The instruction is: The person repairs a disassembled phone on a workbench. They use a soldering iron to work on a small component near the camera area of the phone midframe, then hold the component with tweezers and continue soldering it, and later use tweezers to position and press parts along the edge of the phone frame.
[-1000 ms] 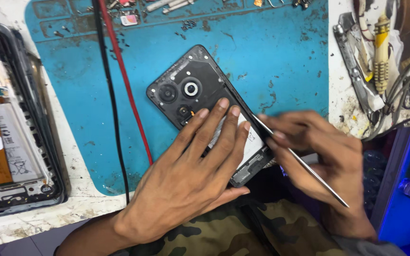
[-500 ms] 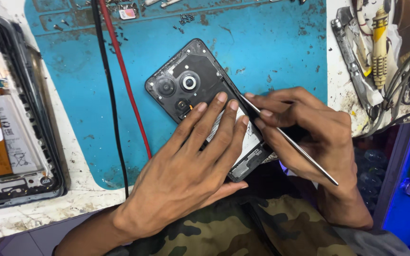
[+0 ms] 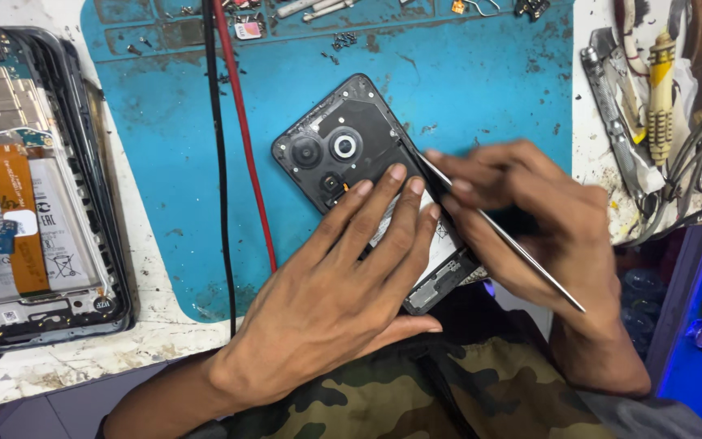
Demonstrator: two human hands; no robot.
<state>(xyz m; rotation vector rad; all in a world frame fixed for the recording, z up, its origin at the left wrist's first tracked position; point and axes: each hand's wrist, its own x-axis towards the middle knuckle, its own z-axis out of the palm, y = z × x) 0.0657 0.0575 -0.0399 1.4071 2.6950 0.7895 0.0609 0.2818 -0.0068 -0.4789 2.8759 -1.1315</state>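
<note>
Pressing left hand (image 3: 343,284) on opened phone (image 3: 343,154), right hand (image 3: 530,219) holding tweezers (image 3: 522,252)

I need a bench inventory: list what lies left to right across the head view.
Opened phone with orange ribbon cable → black and red wires → black camera-side phone under the left hand → right hand holding a thin metal tool → yellow-handled tool.

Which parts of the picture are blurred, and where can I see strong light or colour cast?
In the head view, the right hand and its thin metal tool are smeared by motion blur; the left hand, pressing on the opened black phone, is sharper; the blue mat is evenly lit, without hard shadows; a blue glow tints the lower right corner.
</note>
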